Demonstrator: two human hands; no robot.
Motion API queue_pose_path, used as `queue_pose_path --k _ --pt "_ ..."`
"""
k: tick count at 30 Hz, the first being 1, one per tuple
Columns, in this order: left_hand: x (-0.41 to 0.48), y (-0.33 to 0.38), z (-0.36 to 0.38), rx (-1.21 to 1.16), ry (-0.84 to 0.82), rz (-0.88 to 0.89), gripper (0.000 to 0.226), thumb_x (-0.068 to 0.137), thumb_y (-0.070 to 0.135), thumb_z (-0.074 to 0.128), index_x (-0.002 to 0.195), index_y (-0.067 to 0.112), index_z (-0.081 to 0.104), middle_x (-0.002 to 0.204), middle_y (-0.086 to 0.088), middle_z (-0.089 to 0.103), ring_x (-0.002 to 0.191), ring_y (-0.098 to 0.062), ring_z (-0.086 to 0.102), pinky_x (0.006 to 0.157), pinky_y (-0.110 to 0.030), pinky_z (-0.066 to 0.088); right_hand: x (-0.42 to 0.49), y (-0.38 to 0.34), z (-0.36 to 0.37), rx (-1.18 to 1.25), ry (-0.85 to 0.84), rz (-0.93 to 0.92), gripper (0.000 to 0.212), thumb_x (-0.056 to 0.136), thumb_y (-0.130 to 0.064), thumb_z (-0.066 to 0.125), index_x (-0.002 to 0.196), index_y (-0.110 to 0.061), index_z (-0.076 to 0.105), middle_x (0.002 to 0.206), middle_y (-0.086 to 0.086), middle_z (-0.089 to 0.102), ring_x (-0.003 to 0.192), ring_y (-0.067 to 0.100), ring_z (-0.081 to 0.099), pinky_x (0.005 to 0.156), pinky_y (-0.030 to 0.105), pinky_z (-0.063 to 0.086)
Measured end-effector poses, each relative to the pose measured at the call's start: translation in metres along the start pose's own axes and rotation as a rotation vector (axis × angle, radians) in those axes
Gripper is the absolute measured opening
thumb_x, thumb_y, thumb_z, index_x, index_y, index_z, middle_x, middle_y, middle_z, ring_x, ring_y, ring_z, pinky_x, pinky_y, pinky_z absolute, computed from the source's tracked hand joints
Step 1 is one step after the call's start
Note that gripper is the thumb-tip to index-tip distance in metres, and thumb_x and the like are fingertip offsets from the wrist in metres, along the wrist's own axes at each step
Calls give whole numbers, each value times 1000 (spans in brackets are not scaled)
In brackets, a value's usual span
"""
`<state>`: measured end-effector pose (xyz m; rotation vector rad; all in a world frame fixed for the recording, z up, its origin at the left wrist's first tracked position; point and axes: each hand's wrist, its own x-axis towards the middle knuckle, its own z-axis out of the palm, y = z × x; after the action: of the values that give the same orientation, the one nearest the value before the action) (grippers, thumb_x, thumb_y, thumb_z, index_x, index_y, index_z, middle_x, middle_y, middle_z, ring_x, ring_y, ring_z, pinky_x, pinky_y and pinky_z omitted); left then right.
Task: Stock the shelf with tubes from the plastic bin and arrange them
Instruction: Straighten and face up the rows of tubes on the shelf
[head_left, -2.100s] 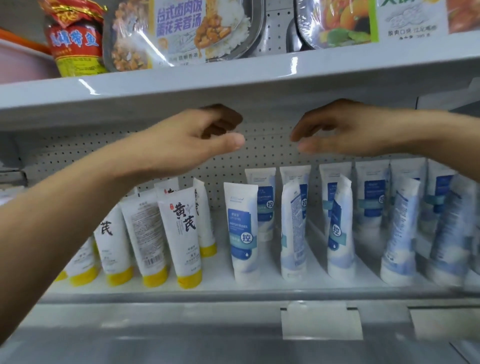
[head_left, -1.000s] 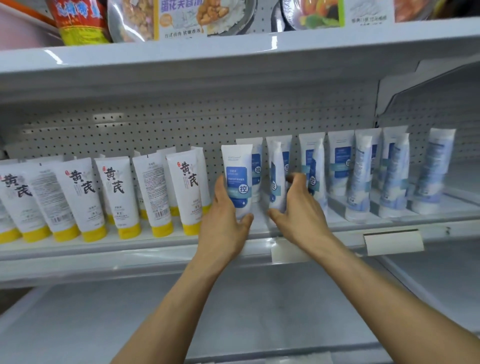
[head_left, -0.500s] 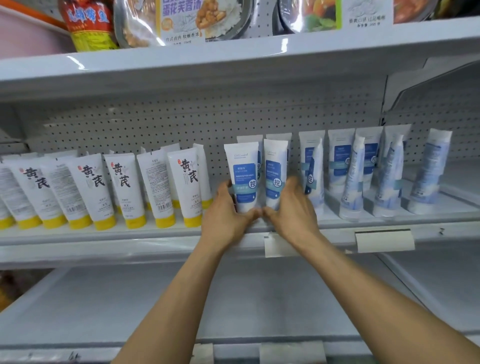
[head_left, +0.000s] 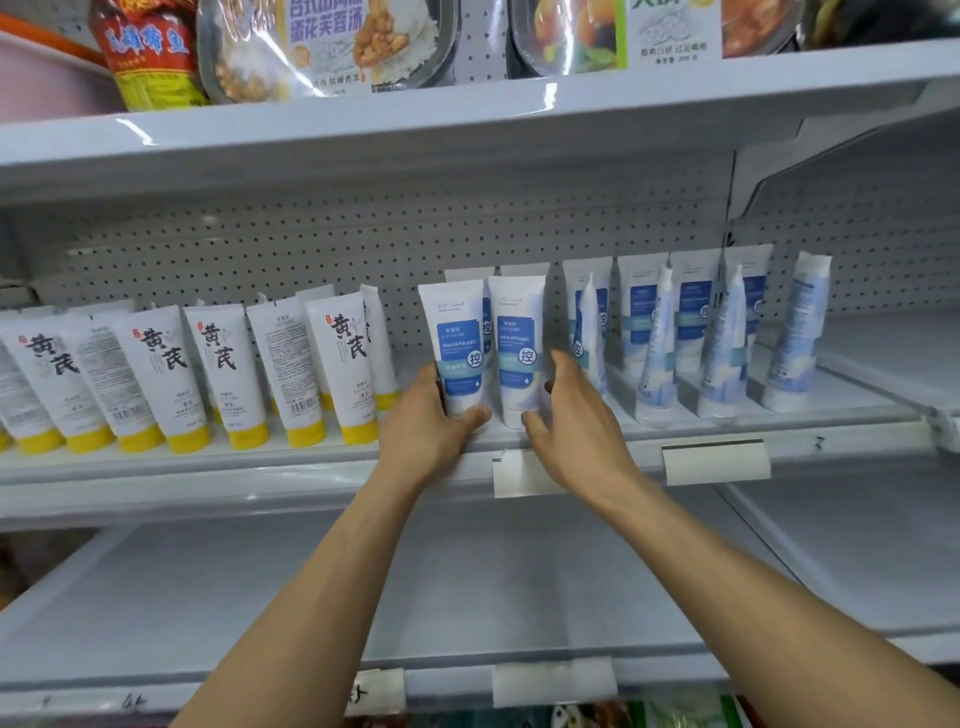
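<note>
Two white tubes with blue labels stand side by side at the front of the middle shelf (head_left: 208, 467). My left hand (head_left: 423, 434) grips the base of the left blue tube (head_left: 457, 343), thumb in front and fingers behind its left side. My right hand (head_left: 579, 431) holds the right blue tube (head_left: 517, 348), thumb at its cap and fingers along its right side. Both labels face forward. More blue tubes (head_left: 696, 332) stand in rows to the right, some turned sideways. White tubes with yellow caps (head_left: 228, 364) fill the left part of the shelf. No plastic bin is in view.
The upper shelf (head_left: 467, 109) carries packaged meals and a red-yellow bag just above the tubes. Price-tag holders (head_left: 717, 460) hang on the shelf's front edge. A bare lower shelf (head_left: 467, 587) lies under my forearms. A perforated back panel stands behind the tubes.
My hands came down from under the upper shelf to the two front blue tubes. The right tube turned from edge-on to label-forward and now stands close beside the left one.
</note>
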<state>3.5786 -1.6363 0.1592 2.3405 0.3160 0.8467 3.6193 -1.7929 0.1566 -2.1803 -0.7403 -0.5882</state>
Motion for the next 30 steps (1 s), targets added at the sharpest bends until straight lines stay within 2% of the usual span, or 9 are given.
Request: queue_pose_path --k 4,6,9,11,13,16,23,27,30 --pt "-4 2 1 -53 14 -16 68 76 33 78 131 20 41 124 0 63 107 -20 62 92 -43 52 -4 7 -10 7 -2 -43 53 91 -17 56 140 -17 35 138 4 48 122 20 50 98 34 44" --pt "-11 4 2 -80 118 -9 75 77 31 78 137 15 35 128 -4 57 111 -20 58 95 -41 49 -8 12 -15 34 21 -54 49 92 -16 56 138 -17 39 136 2 49 122 18 50 101 36 45" --pt "-32 14 8 -42 382 114 61 81 23 74 129 6 40 121 -8 47 108 -21 49 94 -33 44 -14 19 -24 74 85 -86 38 93 -16 55 130 -18 47 128 0 54 114 14 52 97 35 47" --pt "-43 25 14 -78 426 211 49 82 15 71 122 5 45 112 -6 46 100 -18 48 88 -21 40 -19 23 -30 114 130 -94 32 92 -14 55 124 -17 52 118 -2 57 105 11 53 92 32 48" --pt "-52 41 22 -151 372 281 42 82 11 69 118 7 48 108 -1 47 94 -12 48 82 -15 38 -24 28 -38 145 165 -104 27 92 -13 56 119 -17 56 111 -7 56 97 7 53 87 26 47" --pt "-60 67 38 -221 239 377 35 83 10 68 113 15 51 104 2 51 87 -7 50 75 -15 41 -29 42 -57 131 251 -108 20 91 -12 58 110 -17 60 102 -10 57 89 5 53 80 24 46" --pt "-79 114 80 -351 -10 440 24 86 12 65 106 20 56 98 6 58 82 -8 59 75 -28 53 -48 102 -111 114 433 16 18 87 -8 60 102 -17 59 95 -3 61 81 13 56 77 38 51" --pt "-78 144 103 -358 -148 334 33 90 19 62 122 18 53 118 5 60 97 -8 61 89 -29 53 -35 140 -149 191 478 169 29 86 -12 62 107 -21 46 104 2 58 88 18 56 80 38 50" --pt "-73 164 129 -297 -147 270 54 92 26 60 142 17 39 140 3 50 120 -12 54 103 -31 45 -16 166 -169 215 304 263 55 84 -18 68 130 -15 39 122 2 53 103 16 55 94 37 47"
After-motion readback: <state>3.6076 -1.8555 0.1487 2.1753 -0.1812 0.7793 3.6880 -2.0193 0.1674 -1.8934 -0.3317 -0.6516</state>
